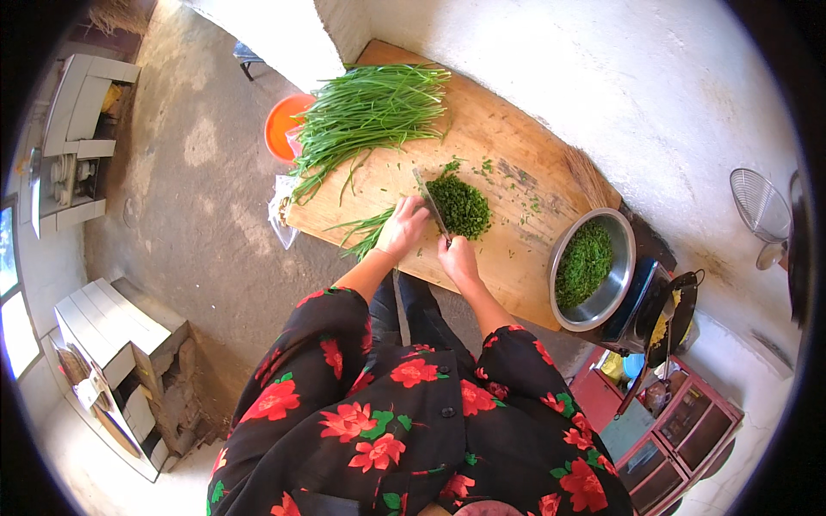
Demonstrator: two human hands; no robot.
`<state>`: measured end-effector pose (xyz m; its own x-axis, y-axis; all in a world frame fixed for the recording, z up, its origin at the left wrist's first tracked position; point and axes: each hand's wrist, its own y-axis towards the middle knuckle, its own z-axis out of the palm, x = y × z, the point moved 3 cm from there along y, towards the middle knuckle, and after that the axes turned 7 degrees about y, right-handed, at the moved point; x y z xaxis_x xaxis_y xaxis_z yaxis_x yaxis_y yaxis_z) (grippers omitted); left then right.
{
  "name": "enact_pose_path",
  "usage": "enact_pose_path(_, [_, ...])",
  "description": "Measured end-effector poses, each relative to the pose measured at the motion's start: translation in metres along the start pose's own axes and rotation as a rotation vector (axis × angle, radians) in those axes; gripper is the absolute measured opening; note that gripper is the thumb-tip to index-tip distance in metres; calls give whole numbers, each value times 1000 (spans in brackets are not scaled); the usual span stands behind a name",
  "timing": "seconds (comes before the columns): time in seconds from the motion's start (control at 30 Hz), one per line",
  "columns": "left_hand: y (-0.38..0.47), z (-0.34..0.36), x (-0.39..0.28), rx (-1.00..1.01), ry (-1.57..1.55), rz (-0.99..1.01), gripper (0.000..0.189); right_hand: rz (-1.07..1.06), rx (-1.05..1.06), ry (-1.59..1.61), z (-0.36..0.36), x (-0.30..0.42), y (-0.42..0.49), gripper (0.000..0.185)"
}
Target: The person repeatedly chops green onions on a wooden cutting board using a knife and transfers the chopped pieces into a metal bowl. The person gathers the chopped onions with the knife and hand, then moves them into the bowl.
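Observation:
My left hand (406, 227) presses a small bunch of green chives (368, 233) against the wooden board (510, 284). In my right hand (458, 258) is the handle of a kitchen knife (431, 201), whose blade stands close beside my left fingertips. Touching the blade's far side is a heap of finely chopped chives (461, 208). A large pile of long, uncut chives (374, 106) lies at the board's far left and hangs over its edge. Loose green bits are scattered around the heap.
A steel bowl (624, 277) of chopped greens stands at the board's right end, beside a wok (677, 322) with yellow food. A straw whisk (590, 177) lies along the wall. An orange basin (279, 132) and a plastic bag (284, 216) are by the left edge.

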<state>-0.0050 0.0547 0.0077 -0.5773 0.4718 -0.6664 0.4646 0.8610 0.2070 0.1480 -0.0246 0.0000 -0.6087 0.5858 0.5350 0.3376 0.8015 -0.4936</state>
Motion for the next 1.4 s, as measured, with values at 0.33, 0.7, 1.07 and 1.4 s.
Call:
enact_pose_path(0.33, [-16,4,10,-27,-11,12,15,58,30,-28,7,11,9,40])
enact_pose_path(0.7, [-12,3,10,-49,19,10,13,-111,22,282,-9,8,3,37])
enact_pose_path(1.07, [-15,7,13,-18,-38,-6,10,96,91,43,-1,9,4,43])
enact_pose_path(1.4, [-9,9,15,-57,18,53,12,5,-29,355,-4,9,9,41])
